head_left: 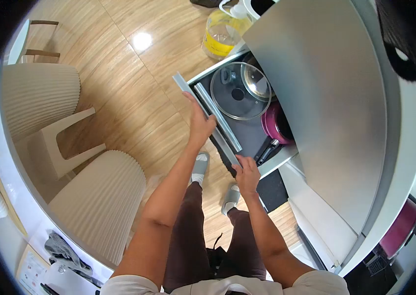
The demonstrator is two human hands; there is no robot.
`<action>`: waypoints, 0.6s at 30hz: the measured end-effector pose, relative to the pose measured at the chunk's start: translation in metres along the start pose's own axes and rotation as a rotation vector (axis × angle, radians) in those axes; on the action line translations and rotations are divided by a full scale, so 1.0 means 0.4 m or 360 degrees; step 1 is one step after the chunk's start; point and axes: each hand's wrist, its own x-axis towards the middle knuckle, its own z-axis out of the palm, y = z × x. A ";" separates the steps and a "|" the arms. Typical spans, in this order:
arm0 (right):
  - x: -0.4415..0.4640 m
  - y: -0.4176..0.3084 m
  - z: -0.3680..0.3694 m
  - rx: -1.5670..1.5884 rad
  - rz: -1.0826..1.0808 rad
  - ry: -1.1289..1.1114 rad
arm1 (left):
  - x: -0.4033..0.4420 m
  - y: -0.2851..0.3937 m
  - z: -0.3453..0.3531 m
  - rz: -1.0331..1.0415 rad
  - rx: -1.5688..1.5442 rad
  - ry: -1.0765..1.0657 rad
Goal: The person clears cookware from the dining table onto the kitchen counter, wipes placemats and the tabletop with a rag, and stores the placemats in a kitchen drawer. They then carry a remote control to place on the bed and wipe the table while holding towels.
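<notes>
A drawer [264,168] stands pulled out from under the counter. My left hand [200,123] grips the far part of its grey front panel [182,83], fingers over the top edge. Nearer to me, my right hand [247,173] is closed over the same panel at its other end. Inside lie a clear glass lid [232,101] with a dark knob and a pink pan [269,122] with a black handle [267,151]. A shiny pot lid [255,81] is partly hidden under the glass one. A metal rail [218,117] runs just behind the panel.
The grey countertop [331,98] overhangs the drawer's back. A clear jug with a yellow band [220,42] stands on the wood-look floor [134,73] beyond the drawer. Ribbed beige chairs [102,196] and a white table [36,206] are on the left. Another pink pan [401,228] sits at right.
</notes>
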 end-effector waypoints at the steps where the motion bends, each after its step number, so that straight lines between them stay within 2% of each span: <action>1: -0.002 -0.007 -0.001 -0.0017 -0.0033 0.0023 | 0.001 0.013 -0.004 -0.0116 -0.0040 -0.0078; 3: 0.023 0.009 -0.022 -0.0002 0.0062 0.0160 | 0.014 0.044 0.010 -0.0224 -0.0072 -0.0163; 4: 0.041 0.023 -0.036 -0.0092 -0.0003 0.0207 | 0.029 0.017 0.040 -0.0065 -0.0319 -0.0143; 5: 0.051 0.041 -0.040 -0.0089 -0.0047 0.0215 | 0.032 0.020 0.043 -0.0237 -0.0690 -0.0284; 7: 0.071 0.065 -0.048 -0.0169 -0.0063 0.0250 | 0.037 0.015 0.048 0.0083 -0.0489 -0.0288; 8: 0.086 0.082 -0.064 -0.0232 -0.0149 0.0257 | 0.034 0.013 0.041 -0.0008 -0.0492 -0.0406; 9: 0.102 0.091 -0.081 -0.0290 -0.0250 0.0257 | 0.021 0.021 0.037 0.0060 -0.0318 -0.0337; 10: 0.112 0.077 -0.100 -0.0289 -0.0196 0.0333 | 0.006 0.031 0.032 0.0120 -0.0142 -0.0263; 11: 0.130 0.061 -0.109 -0.0259 -0.0177 0.0386 | -0.025 0.047 0.035 0.0317 0.0253 0.0012; 12: 0.136 0.085 -0.105 -0.0212 -0.0261 0.0421 | -0.065 0.123 -0.009 0.0011 0.0182 -0.0135; 13: 0.141 0.094 -0.104 -0.0477 -0.0123 0.0216 | -0.114 0.190 -0.061 -0.0034 0.0267 -0.0250; 14: 0.157 0.154 -0.092 -0.0274 -0.0542 0.0137 | -0.146 0.148 -0.045 -0.0077 0.0380 -0.0313; 15: 0.171 0.182 -0.091 -0.0408 -0.0819 0.0104 | -0.205 0.173 -0.062 0.0000 0.0380 -0.0197; 17: 0.188 0.192 -0.129 -0.0574 -0.0774 -0.0170 | -0.310 0.275 -0.101 0.0036 0.0345 -0.0261; 18: 0.193 0.197 -0.133 -0.0570 -0.0786 -0.0176 | -0.363 0.343 -0.136 -0.0018 0.0393 -0.0283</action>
